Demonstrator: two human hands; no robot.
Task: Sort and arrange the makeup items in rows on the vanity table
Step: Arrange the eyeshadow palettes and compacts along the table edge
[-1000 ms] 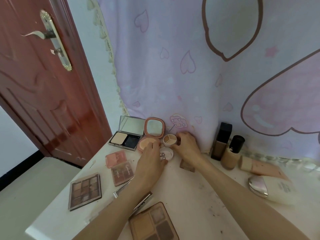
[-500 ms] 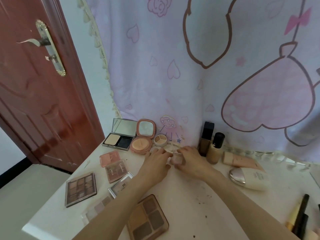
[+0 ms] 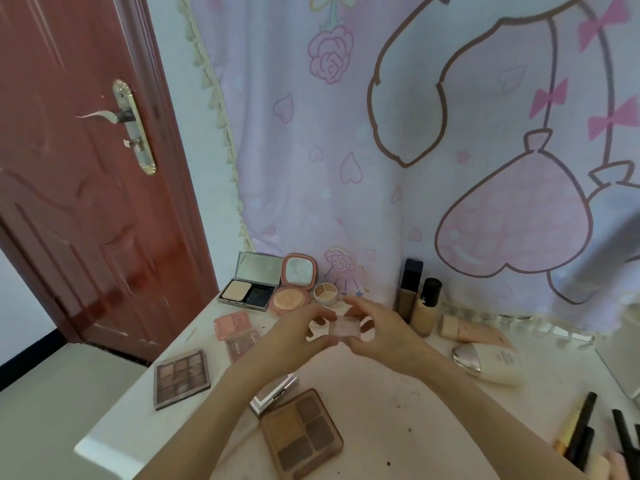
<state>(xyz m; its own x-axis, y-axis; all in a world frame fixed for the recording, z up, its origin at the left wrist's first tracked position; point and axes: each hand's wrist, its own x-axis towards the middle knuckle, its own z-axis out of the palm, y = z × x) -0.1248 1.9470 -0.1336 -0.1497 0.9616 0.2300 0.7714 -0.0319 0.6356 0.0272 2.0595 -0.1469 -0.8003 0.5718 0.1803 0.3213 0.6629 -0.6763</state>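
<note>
Holding a small pale pink case (image 3: pixel 343 329) between them, the left hand (image 3: pixel 298 336) and the right hand (image 3: pixel 384 336) meet just above the bench (image 3: pixel 398 403), near the back row of makeup. Fingers of both hands are curled onto the case's ends, pinching it; whether it is lifted clear or brushing the surface, I cannot tell.

From where I stand, the trouble looks to be crowding. A round three-shade pot (image 3: pixel 326 293) sits just behind the hands, with the open pink compact (image 3: pixel 294 289) beside it and two foundation bottles (image 3: pixel 419 303) upright to the right. A careless reach backward could knock a bottle over or shove the pot out of line. The case is small and held only at its edges, so it may slip and land on the palettes (image 3: pixel 301 433) below the forearms.
</note>
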